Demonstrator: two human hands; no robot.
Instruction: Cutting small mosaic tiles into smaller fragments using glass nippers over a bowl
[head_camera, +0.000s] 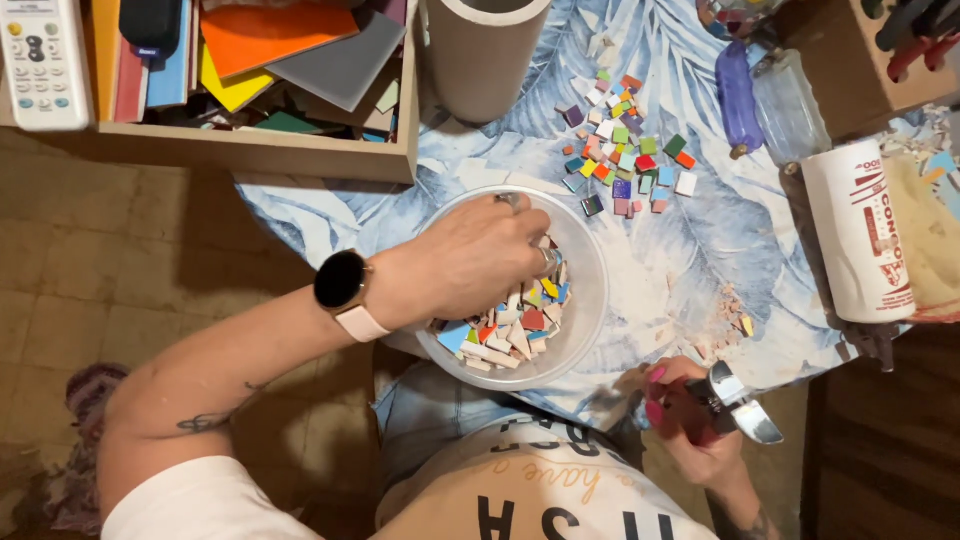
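The table (700, 250) carries a cloth with a blue leaf pattern, and near its front edge stands a clear plastic bowl (590, 300) full of small coloured tile pieces (510, 335). The left hand (480, 255), with a watch on the wrist, is inside this bowl; its fingers are curled down into the pieces, but I cannot tell if they already pinch one, because the hand covers them. The right hand (700, 430) rests at the table edge, closed around a tile nipper (725, 400) with red handles, the metal wheels pointing to the right. Behind the bowl lies a loose group of sorted square tiles (625, 150), near but not touching it. To pick well, I think the fingers should take one piece only, by its flat faces and not by the broken edges, which can be sharp, and lift it straight so the light bowl does not slide. The nipper is better kept low and pointed away from the other hand.
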